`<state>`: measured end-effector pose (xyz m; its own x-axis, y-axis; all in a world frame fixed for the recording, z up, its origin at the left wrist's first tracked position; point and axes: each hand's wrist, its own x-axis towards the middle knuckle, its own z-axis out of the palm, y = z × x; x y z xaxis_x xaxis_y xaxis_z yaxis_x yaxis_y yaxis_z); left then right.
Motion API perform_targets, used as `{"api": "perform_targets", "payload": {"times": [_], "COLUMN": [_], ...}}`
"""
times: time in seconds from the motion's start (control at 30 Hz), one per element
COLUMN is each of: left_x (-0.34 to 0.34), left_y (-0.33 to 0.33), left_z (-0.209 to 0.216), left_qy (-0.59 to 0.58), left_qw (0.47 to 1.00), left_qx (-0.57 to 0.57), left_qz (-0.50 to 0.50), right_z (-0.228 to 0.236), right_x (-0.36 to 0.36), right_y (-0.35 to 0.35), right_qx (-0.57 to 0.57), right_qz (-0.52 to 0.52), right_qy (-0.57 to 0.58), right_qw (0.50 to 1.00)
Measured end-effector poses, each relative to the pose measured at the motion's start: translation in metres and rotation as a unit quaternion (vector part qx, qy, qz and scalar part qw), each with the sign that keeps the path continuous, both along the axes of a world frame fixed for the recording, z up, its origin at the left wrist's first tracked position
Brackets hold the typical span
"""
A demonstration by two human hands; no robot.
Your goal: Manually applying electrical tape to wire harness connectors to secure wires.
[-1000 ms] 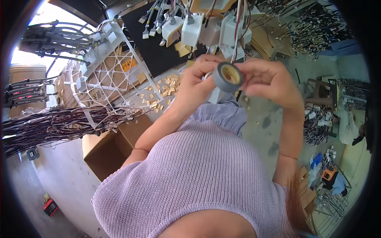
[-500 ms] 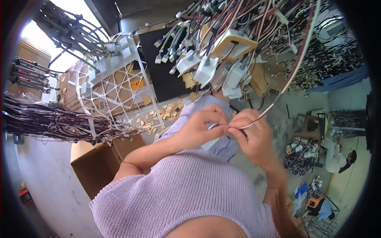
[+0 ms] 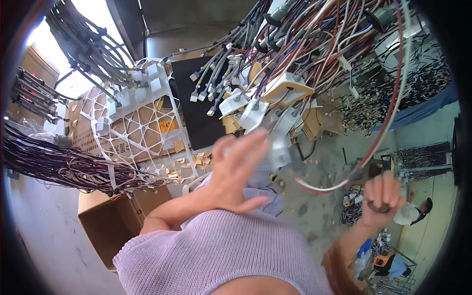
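Note:
My left hand point(image 3: 238, 169) is open in front of my chest, fingers spread and somewhat blurred, holding nothing that I can see. Just beyond its fingertips is a blurred white plastic part point(image 3: 280, 153). Off to the right, my right hand point(image 3: 383, 199) is raised with fingers curled in; a dark spot shows under them, too unclear to name. A red-and-white cable point(image 3: 339, 186) curves down from the upper right, its loose end hanging between my hands and touching neither. White plastic housings point(image 3: 253, 115) with grey plugs hang from the wire bundle above.
Dark cables point(image 3: 64, 160) stretch along the left, over an open cardboard box point(image 3: 110, 221). Behind stands a white lattice rack point(image 3: 142, 115) beside a black board point(image 3: 196, 118), with small tan pieces point(image 3: 204, 162) scattered below. At far right are wire heaps point(image 3: 403, 88) and another person point(image 3: 413, 212).
My hands were together at the cable's end; they have parted. The right hand moved right and down, the left slightly left and open. The cable's end now hangs free.

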<state>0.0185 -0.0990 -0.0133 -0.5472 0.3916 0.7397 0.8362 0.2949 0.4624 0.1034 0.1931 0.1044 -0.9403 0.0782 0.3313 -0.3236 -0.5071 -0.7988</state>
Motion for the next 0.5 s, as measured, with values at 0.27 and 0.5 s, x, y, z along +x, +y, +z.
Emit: {"api": "perform_targets", "payload": {"times": [0.27,0.5], "left_x": [-0.019,-0.009], "left_y": [0.067,0.063], "left_z": [0.008,-0.051], "left_qy": [-0.165,-0.109], "left_qw": [0.979,0.949], "left_qx": [-0.015,0.206], "left_qz": [-0.122,-0.21], "right_z": [-0.002,-0.012], "right_x": [-0.026,-0.089], "right_y": [-0.098,-0.093], "right_qx": [0.212,0.299], "right_qz": [0.14,0.05], "right_qy": [-0.089,-0.1], "right_qw": [0.963,0.947]}}
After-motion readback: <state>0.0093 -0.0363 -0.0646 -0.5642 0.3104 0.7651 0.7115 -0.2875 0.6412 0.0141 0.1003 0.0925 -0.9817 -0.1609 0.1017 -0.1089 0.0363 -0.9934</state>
